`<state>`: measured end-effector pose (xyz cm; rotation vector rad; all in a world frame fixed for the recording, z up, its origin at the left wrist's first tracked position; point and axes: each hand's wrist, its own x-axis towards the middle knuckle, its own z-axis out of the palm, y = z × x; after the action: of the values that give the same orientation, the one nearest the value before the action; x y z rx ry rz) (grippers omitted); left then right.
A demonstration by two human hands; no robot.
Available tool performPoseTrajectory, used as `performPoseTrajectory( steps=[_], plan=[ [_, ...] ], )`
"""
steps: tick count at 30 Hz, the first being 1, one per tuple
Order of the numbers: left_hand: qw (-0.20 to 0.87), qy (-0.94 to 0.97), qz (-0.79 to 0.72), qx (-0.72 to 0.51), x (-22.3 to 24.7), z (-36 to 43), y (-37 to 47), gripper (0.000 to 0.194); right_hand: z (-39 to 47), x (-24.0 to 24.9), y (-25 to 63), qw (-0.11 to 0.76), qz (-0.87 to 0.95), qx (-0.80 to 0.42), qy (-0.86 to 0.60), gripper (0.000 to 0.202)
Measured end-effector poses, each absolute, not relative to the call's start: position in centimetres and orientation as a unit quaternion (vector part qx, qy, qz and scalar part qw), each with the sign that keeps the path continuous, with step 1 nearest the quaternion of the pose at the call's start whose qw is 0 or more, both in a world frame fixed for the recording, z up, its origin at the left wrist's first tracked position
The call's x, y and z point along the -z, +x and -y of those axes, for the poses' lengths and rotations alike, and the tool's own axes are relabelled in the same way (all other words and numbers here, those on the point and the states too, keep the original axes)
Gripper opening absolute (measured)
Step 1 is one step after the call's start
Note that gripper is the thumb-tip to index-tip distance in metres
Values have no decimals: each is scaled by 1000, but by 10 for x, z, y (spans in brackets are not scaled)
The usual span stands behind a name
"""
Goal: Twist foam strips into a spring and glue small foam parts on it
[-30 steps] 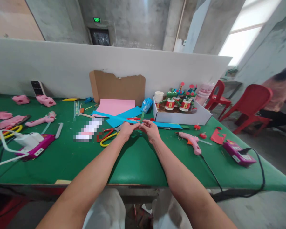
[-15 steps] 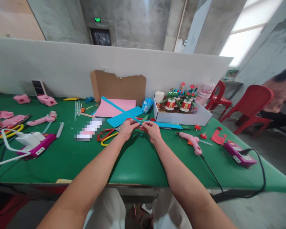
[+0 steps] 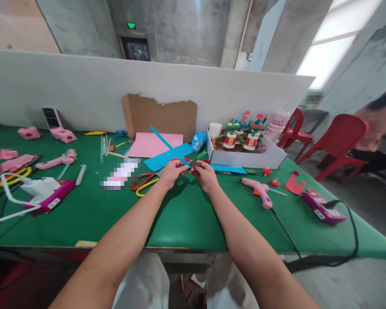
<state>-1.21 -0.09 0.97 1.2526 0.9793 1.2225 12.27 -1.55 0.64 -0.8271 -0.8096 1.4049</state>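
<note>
My left hand (image 3: 173, 172) and my right hand (image 3: 206, 174) meet fingertip to fingertip over the middle of the green table. Between them is a long blue paper strip (image 3: 164, 140), which slants up to the left, and a green paper strip (image 3: 198, 158), which points up to the right. Both hands are pinched on the joined lower ends; the exact join is hidden by the fingers. Under and behind them lie a blue sheet (image 3: 161, 160) and a pink sheet (image 3: 157, 144). Scissors with red and yellow handles (image 3: 147, 184) rest beside my left hand.
Figures made from cups stand in a white box (image 3: 247, 159) at the back right. A pink glue gun (image 3: 259, 190) and a purple power strip (image 3: 323, 209) lie on the right. Another glue gun (image 3: 58, 160) and another power strip (image 3: 54, 197) are left. A person (image 3: 379, 120) sits far right.
The blue strip has swung, its upper end now further right and nearer upright. More of the green strip shows above my right hand. Both hands have barely moved.
</note>
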Motion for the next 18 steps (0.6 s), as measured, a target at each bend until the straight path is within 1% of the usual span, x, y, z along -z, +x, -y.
performPoseTrajectory(
  steps=[8,18],
  plan=[
    [487,584,-411,-503,-18,7,-11,28,16,-2,125,600,338,-627,-364,26],
    [417,610,-443,-507,-12,3,-13,25,16,-2,123,593,342,-629,-369,25]
  ],
)
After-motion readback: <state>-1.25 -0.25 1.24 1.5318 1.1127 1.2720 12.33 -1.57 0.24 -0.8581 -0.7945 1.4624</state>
